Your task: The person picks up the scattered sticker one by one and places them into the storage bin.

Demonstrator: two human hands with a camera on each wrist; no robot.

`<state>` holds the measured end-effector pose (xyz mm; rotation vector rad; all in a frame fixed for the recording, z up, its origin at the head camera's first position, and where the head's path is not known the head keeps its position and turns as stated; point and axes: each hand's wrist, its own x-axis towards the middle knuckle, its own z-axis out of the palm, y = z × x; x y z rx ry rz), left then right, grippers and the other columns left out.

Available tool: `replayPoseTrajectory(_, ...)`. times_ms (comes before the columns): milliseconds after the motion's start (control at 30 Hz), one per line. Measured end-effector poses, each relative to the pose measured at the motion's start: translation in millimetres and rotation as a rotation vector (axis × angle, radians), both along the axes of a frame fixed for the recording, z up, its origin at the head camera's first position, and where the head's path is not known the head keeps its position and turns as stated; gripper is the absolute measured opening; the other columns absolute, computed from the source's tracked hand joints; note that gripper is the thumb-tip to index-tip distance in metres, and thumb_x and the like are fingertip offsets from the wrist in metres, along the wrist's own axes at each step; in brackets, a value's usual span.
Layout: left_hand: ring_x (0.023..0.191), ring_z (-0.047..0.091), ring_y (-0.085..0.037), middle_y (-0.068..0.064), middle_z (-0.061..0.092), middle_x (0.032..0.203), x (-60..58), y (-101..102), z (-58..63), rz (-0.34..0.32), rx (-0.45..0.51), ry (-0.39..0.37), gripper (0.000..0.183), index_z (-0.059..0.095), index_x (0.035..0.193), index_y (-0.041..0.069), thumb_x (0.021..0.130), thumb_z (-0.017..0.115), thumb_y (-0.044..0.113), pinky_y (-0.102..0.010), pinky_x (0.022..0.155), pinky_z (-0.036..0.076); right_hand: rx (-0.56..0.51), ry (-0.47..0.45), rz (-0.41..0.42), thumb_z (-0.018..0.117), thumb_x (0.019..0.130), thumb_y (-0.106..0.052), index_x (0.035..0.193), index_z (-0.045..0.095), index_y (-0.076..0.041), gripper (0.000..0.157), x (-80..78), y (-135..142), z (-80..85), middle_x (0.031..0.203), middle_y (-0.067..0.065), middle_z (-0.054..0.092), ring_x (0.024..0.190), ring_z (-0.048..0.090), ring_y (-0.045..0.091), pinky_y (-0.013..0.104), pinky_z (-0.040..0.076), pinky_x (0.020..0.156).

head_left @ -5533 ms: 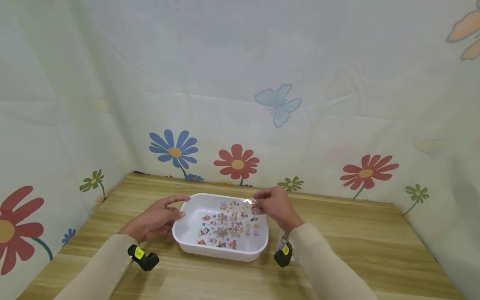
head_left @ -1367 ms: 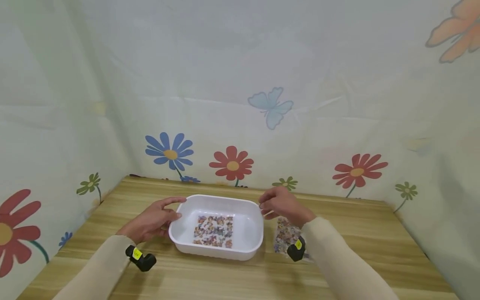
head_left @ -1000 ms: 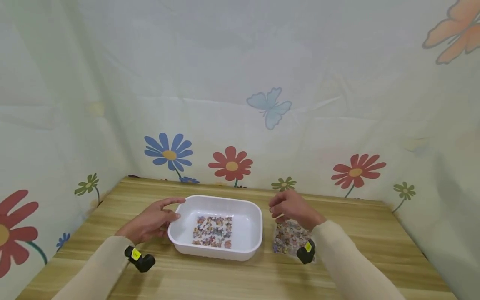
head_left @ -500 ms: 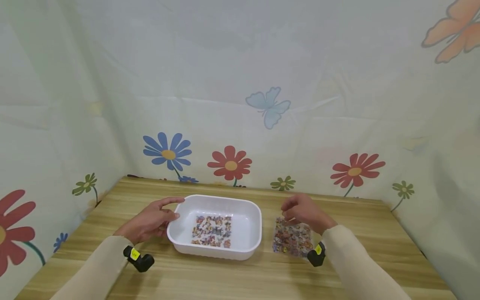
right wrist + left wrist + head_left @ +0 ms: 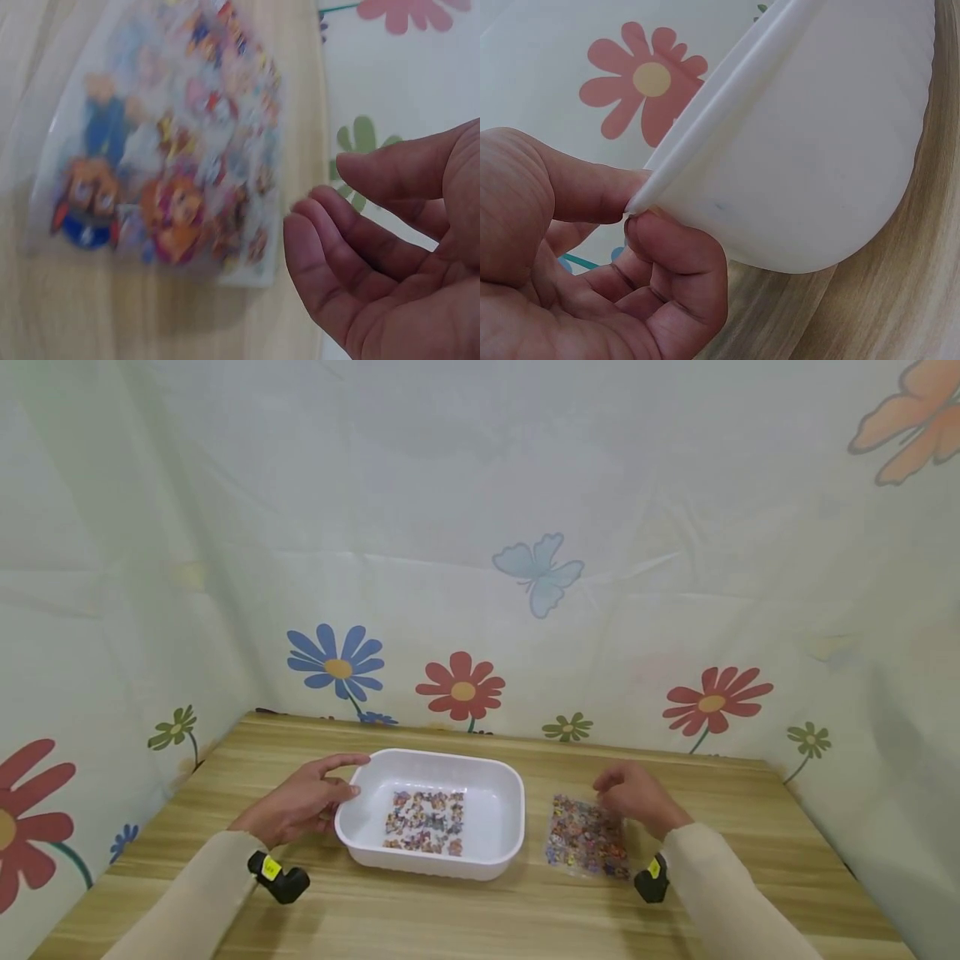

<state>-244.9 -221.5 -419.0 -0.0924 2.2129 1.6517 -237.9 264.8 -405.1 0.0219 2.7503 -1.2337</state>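
Observation:
A white plastic basin point(image 5: 498, 814) stands on the table, and a sheet of small colourful cartoon stickers point(image 5: 425, 821) lies flat inside it. At its left side my left hand point(image 5: 300, 802) pinches the rim between thumb and fingers; the left wrist view shows this hand point(image 5: 630, 262) close up. Right of the basin lies a pile of clear cartoon sticker sheets point(image 5: 583, 835), seen larger as sticker sheets point(image 5: 161, 165) in the right wrist view. My right hand point(image 5: 636, 795) hovers at their far right corner, its bent fingers point(image 5: 307, 247) apart from the thumb and holding nothing.
The wood-grain table point(image 5: 420, 922) ends at a hanging backdrop point(image 5: 450, 485) with printed flowers and a butterfly. Black wrist cameras point(image 5: 279, 877) are strapped to both forearms.
My right hand held a clear sticker sheet over the basin, let go of it, and has moved right to the sheet pile. The left hand stays on the rim.

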Motion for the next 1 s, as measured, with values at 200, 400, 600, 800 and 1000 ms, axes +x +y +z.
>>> replayPoseTrajectory(200,0.092,0.064,-0.027,-0.024,0.06,0.132,0.9,0.3,-0.3,0.006,-0.021,0.0,0.061,0.039,0.16,0.019,0.103,0.061,0.013,-0.038,0.072,0.061,0.076,0.007,-0.046,0.068,0.085,0.0,0.109,0.071,0.007,0.025,-0.4,10.1,-6.8,0.106,0.019,0.071,0.092,0.062,0.026,0.036,0.054,0.076)
replayPoseTrajectory(400,0.092,0.064,-0.027,-0.023,0.061,0.13,1.4,0.7,-0.4,0.003,-0.019,0.001,0.061,0.039,0.16,0.019,0.103,0.061,0.013,-0.037,0.07,0.06,0.109,-0.004,-0.074,0.072,0.088,-0.003,0.106,0.072,0.007,0.021,0.2,15.8,-13.4,0.106,0.019,0.071,0.093,0.061,0.028,0.04,0.053,0.08)
replayPoseTrajectory(600,0.092,0.065,-0.027,-0.024,0.061,0.132,-0.3,2.5,0.3,-0.003,-0.03,0.009,0.061,0.039,0.16,0.019,0.103,0.061,0.014,-0.037,0.07,0.061,0.168,0.051,-0.062,0.076,0.081,-0.001,0.092,0.07,0.004,0.013,1.8,21.1,-22.2,0.089,0.013,0.069,0.083,0.061,0.024,0.035,0.051,0.072)
replayPoseTrajectory(800,0.092,0.065,-0.027,-0.024,0.061,0.133,-0.9,3.6,1.0,-0.01,-0.033,0.014,0.062,0.039,0.16,0.019,0.103,0.061,0.013,-0.036,0.071,0.06,0.153,0.101,-0.062,0.07,0.074,0.006,0.08,0.063,0.0,0.011,3.1,22.2,-25.5,0.077,0.008,0.061,0.075,0.056,0.022,0.031,0.045,0.066)
replayPoseTrajectory(1000,0.09,0.064,-0.026,-0.024,0.061,0.132,0.3,2.8,3.2,-0.019,-0.048,0.02,0.062,0.038,0.16,0.018,0.103,0.06,0.013,-0.037,0.07,0.059,0.118,0.099,-0.036,0.066,0.07,0.009,0.076,0.059,-0.002,0.013,4.6,20.0,-23.5,0.073,0.006,0.058,0.071,0.054,0.021,0.03,0.043,0.064)
